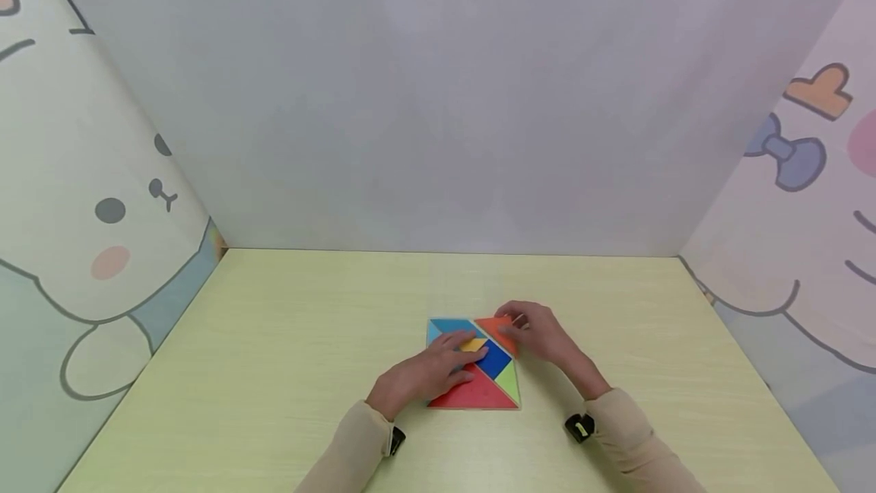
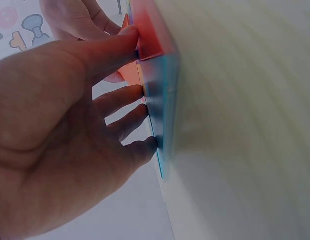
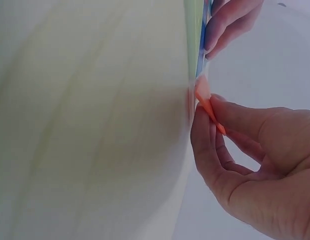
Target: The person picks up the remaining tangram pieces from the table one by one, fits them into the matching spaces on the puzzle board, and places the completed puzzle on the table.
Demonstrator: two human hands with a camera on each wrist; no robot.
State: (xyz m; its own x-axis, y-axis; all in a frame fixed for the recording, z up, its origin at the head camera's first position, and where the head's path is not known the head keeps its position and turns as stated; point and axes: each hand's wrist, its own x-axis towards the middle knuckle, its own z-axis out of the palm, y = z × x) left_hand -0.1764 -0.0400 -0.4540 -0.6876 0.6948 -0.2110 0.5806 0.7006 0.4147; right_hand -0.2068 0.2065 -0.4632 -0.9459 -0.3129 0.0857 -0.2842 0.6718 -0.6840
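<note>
A square tangram lies flat on the table, with a red triangle, a dark blue square, a light green piece, a yellow piece and light blue pieces. My left hand rests its spread fingertips on the tangram's left part, covering some pieces. At the upper right corner, my right hand pinches an orange triangle between thumb and fingers. In the right wrist view the orange triangle stands tilted, partly raised. A see-through edge borders the tangram in the left wrist view.
The pale wood-grain table stretches out around the tangram. Behind it rises a plain light wall, with cartoon-printed panels at both sides.
</note>
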